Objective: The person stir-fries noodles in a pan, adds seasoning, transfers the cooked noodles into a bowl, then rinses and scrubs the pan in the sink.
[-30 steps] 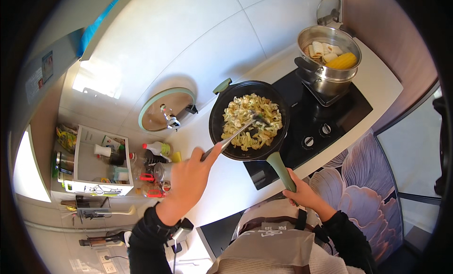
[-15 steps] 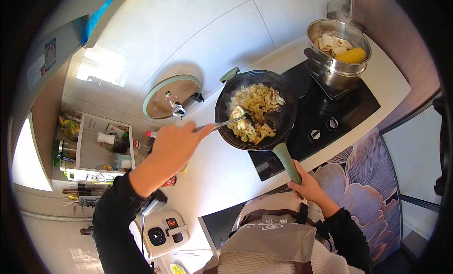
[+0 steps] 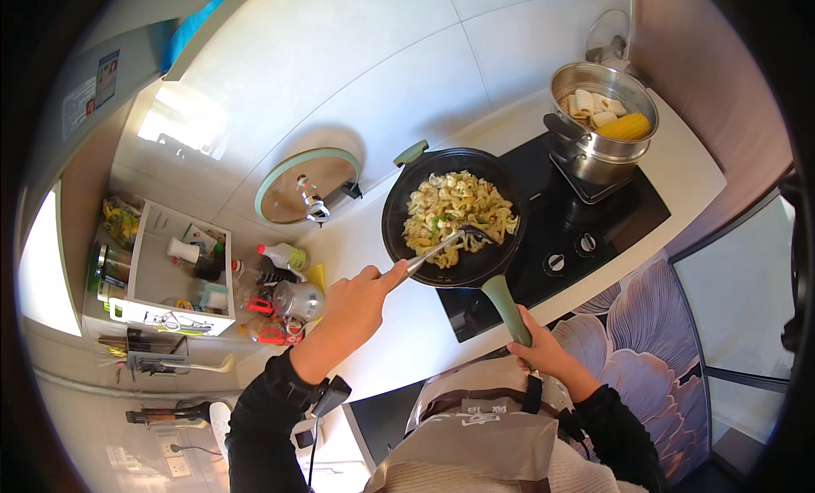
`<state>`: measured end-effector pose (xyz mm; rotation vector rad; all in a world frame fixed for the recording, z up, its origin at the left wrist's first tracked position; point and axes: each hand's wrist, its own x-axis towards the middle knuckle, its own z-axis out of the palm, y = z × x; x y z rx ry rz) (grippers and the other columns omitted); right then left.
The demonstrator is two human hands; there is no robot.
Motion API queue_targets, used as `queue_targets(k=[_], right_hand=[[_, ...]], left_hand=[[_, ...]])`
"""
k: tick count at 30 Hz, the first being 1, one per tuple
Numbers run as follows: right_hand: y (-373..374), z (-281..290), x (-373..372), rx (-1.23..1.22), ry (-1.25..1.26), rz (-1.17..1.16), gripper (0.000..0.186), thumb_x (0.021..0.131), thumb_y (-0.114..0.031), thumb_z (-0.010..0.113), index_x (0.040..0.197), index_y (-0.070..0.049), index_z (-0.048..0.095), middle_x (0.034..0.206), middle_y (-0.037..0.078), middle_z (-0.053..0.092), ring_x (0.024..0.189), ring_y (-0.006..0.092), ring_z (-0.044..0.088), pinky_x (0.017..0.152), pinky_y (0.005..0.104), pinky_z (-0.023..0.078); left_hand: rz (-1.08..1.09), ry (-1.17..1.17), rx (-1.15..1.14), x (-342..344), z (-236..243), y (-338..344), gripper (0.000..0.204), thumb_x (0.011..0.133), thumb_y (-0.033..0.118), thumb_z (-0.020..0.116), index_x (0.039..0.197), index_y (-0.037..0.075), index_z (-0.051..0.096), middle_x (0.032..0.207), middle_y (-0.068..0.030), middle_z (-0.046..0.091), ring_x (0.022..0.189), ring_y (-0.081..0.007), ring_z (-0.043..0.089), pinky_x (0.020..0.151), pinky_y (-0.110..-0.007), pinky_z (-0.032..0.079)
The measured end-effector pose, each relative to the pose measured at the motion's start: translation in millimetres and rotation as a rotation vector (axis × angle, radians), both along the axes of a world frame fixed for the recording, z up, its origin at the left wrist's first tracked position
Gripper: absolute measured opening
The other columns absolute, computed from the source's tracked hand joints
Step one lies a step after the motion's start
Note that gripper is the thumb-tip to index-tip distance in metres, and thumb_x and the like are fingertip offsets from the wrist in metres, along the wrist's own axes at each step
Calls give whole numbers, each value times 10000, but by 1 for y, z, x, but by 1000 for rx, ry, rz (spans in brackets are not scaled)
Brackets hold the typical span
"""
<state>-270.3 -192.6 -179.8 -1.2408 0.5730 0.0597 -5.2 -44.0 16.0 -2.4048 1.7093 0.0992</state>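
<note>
My left hand (image 3: 355,313) is closed around the metal handle of a spatula (image 3: 434,253). Its dark head reaches into a black frying pan (image 3: 495,167) and touches the food near the pan's right side. Browned pieces that look like cauliflower (image 3: 446,208), with some green bits, lie heaped in the pan. The pan rests on the left part of a black cooktop (image 3: 531,217). Wrapped around the pan's green handle (image 3: 506,310) is my right hand (image 3: 543,349), at the counter's front edge.
At the cooktop's far right stands a steel steamer pot (image 3: 594,160) holding a corn cob (image 3: 626,127) and white rolls. A glass lid (image 3: 284,185) with a green rim leans on the wall. Bottles (image 3: 282,255), a glass jug (image 3: 299,299) and a white rack (image 3: 165,293) stand at the left.
My left hand has moved right and nearer with the spatula, whose head has shifted right in the pan. The food is mixed and spread differently. My right hand keeps the pan handle; the view has shifted.
</note>
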Motion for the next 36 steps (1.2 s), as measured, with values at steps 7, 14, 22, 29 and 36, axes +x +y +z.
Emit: queue_targets(k=[7,14,22,29,36], right_hand=[[1,-1,1,-6,-28,6,821,883,-38,612,1542,-190,147,840,54,527,541,114,532,489,280,472],[0,-5,1,12,-18,6,819,884,-38,613,1541,-198,151,814,48,530,540,112,536,485,271,472],[1,-4,0,17,-18,-10,824,886,-51,630,1544,-204,159,826,48,561,544,107,540,484,268,473],[1,-2,0,28,-8,-4,812,888,-56,629,1540,-204,167,825,47,558,547,109,542,493,278,480],[2,0,1,-22,-6,-6,819,884,-38,622,1537,-199,156,806,55,546,548,110,541,497,274,482]], left_hand=[[-317,-263,-122,-5,0,-58,555,824,71,586,1350,247,549,924,-49,570,621,-239,612,532,-364,487],[-372,-410,57,18,18,-40,532,816,111,607,1329,245,562,863,-32,538,613,-213,596,519,-350,473],[47,-105,194,3,52,45,692,767,-12,585,1399,261,505,907,-62,590,683,-311,628,586,-418,508],[124,117,-22,-4,-16,20,610,822,26,586,1385,249,517,991,-115,596,813,-357,634,685,-444,518],[151,-70,-98,17,40,8,570,845,78,626,1379,244,512,1018,-137,584,827,-356,640,688,-437,519]])
